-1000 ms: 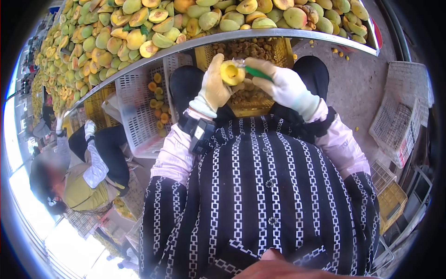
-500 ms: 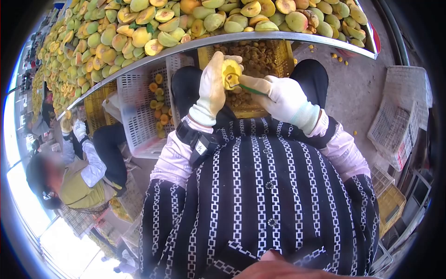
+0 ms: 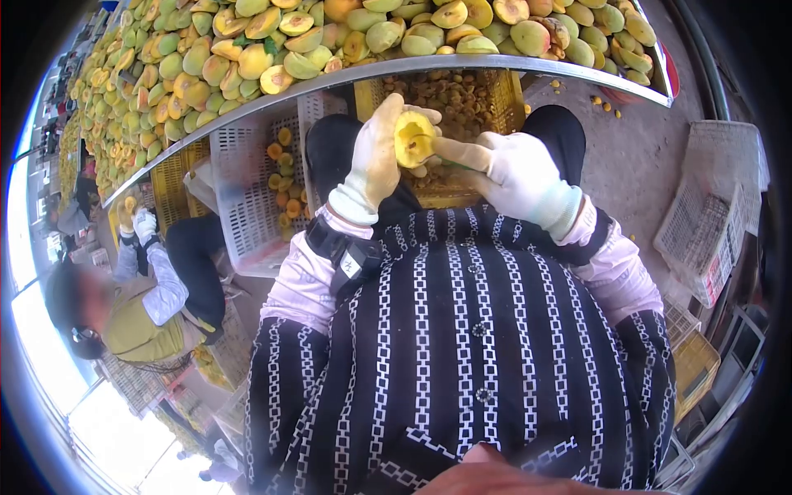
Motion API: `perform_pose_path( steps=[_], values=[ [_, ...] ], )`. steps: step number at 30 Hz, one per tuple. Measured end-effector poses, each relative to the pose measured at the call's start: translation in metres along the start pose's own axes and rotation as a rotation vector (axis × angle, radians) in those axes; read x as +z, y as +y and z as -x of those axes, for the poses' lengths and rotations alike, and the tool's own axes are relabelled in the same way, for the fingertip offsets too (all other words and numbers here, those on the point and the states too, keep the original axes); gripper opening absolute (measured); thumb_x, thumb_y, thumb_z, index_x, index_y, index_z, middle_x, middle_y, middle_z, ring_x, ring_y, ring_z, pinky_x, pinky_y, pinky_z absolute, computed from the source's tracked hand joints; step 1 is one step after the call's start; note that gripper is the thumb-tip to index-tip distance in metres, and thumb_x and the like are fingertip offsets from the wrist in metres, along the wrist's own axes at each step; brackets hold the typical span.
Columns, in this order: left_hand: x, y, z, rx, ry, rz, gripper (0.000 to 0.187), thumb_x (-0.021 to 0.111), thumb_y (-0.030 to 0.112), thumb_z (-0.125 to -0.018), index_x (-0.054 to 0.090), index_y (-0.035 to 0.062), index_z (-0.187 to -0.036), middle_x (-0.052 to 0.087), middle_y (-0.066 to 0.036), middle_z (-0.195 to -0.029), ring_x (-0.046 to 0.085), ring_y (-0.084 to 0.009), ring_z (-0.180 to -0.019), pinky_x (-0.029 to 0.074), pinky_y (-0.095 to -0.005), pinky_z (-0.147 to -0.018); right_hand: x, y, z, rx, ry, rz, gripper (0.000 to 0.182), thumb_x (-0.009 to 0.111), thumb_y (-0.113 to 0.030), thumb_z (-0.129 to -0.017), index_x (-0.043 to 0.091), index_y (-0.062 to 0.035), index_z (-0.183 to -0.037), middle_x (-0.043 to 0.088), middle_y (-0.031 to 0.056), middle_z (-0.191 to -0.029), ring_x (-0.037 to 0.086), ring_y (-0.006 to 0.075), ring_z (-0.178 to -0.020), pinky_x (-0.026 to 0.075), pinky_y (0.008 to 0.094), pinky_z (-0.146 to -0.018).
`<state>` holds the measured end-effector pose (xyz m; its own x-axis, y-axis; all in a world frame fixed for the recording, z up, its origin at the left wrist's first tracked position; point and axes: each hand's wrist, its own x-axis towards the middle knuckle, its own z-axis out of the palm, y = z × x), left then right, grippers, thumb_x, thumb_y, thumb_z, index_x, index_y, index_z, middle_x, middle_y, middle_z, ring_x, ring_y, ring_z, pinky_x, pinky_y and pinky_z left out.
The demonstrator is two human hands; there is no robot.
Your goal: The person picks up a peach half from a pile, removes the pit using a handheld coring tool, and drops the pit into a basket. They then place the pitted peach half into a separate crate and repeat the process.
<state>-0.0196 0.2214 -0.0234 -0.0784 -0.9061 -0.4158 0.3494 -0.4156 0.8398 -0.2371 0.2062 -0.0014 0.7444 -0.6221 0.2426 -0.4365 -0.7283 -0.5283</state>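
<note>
My left hand (image 3: 375, 157) grips a yellow fruit half (image 3: 412, 140), with its hollow cut face turned up to me. This half is on my side of the bench (image 3: 495, 61), just off its near edge and above a yellow crate (image 3: 509, 107) of brown pieces (image 3: 445, 92). My right hand (image 3: 524, 175) points the index finger to the half's right rim; the other fingers are curled about a green tool (image 3: 471, 169), mostly hidden. Heaped fruits (image 3: 384, 37) reach the bench's right corner. A white crate (image 3: 239, 194) stands left of my knees.
</note>
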Motion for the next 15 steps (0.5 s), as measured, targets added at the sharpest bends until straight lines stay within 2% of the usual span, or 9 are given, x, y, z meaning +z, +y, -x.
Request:
perform_pose_path(
  steps=[2,4,6,10,11,15],
  values=[
    [-0.008,0.0,0.0,-0.054,-0.051,0.024,0.058,0.035,0.049,-0.1,0.06,-0.0032,-0.11,0.068,-0.015,-0.096,0.067,-0.0231,-0.067,0.05,-0.0248,-0.047,-0.001,0.012,0.006,0.047,0.028,0.012,0.043,0.065,-0.017,-0.081,0.06,-0.0244,-0.123,0.054,0.0062,-0.067,0.059,0.0265,-0.057,0.048,0.0372,-0.052],
    [-0.008,0.006,0.002,0.016,-0.054,-0.024,0.059,0.036,0.049,-0.1,0.06,-0.0038,-0.11,0.068,-0.015,-0.092,0.067,-0.0232,-0.066,0.05,-0.0243,-0.047,-0.009,0.01,0.004,0.07,0.012,0.048,0.044,0.065,-0.016,-0.081,0.059,-0.0249,-0.124,0.055,0.0062,-0.068,0.059,0.0265,-0.058,0.048,0.0369,-0.053],
    [0.001,0.007,0.002,0.021,-0.023,-0.053,0.057,0.035,0.047,-0.101,0.06,-0.0038,-0.108,0.068,-0.016,-0.092,0.067,-0.0224,-0.065,0.05,-0.0233,-0.048,-0.014,0.0,-0.002,0.028,0.012,0.017,0.052,0.071,-0.009,-0.074,0.06,-0.0205,-0.124,0.053,0.0067,-0.067,0.058,0.026,-0.059,0.047,0.0364,-0.054],
    [0.002,0.01,-0.002,0.094,-0.005,-0.168,0.054,0.033,0.044,-0.102,0.06,-0.0032,-0.104,0.067,-0.015,-0.096,0.067,-0.0193,-0.074,0.052,-0.0233,-0.054,-0.01,0.0,-0.008,-0.022,-0.045,0.087,0.055,0.071,-0.015,-0.074,0.059,-0.0217,-0.127,0.052,0.0059,-0.068,0.057,0.0256,-0.059,0.046,0.0362,-0.055],
    [-0.001,0.012,-0.001,0.092,-0.02,-0.218,0.053,0.032,0.043,-0.103,0.059,-0.0027,-0.103,0.067,-0.015,-0.098,0.067,-0.0184,-0.077,0.053,-0.0237,-0.056,-0.012,0.002,-0.008,-0.035,-0.029,0.118,0.045,0.061,-0.014,-0.082,0.06,-0.0276,-0.124,0.052,0.0059,-0.065,0.058,0.0248,-0.055,0.048,0.0369,-0.051],
    [-0.005,0.02,0.002,0.028,-0.027,-0.221,0.053,0.032,0.043,-0.103,0.059,-0.0027,-0.102,0.066,-0.014,-0.099,0.066,-0.0174,-0.08,0.054,-0.0242,-0.061,-0.02,0.01,-0.009,0.01,-0.079,0.206,0.044,0.061,-0.015,-0.081,0.061,-0.0254,-0.124,0.054,0.0065,-0.066,0.059,0.0256,-0.056,0.049,0.0378,-0.053]
  ],
)
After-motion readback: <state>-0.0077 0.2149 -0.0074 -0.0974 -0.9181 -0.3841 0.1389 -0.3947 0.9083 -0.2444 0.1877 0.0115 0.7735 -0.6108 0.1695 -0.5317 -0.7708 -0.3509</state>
